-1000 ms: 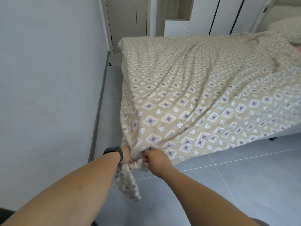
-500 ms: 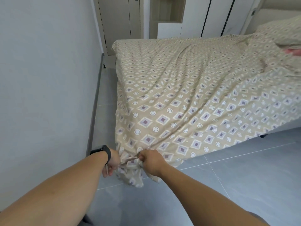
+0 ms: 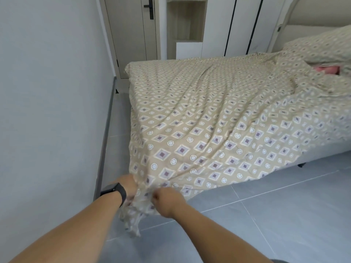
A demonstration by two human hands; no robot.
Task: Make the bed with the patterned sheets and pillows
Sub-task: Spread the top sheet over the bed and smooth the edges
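Both my arms reached forward and down to the near corner of the bed. My left hand (image 3: 127,186) and right hand (image 3: 167,201) each gripped the bunched corner of the patterned sheet (image 3: 199,118), which lay rumpled across the mattress, its loose end hanging toward the floor (image 3: 266,215).

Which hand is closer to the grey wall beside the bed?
Left. The left hand grips the sheet corner on the side toward the wall; the right hand grips it further from the wall.
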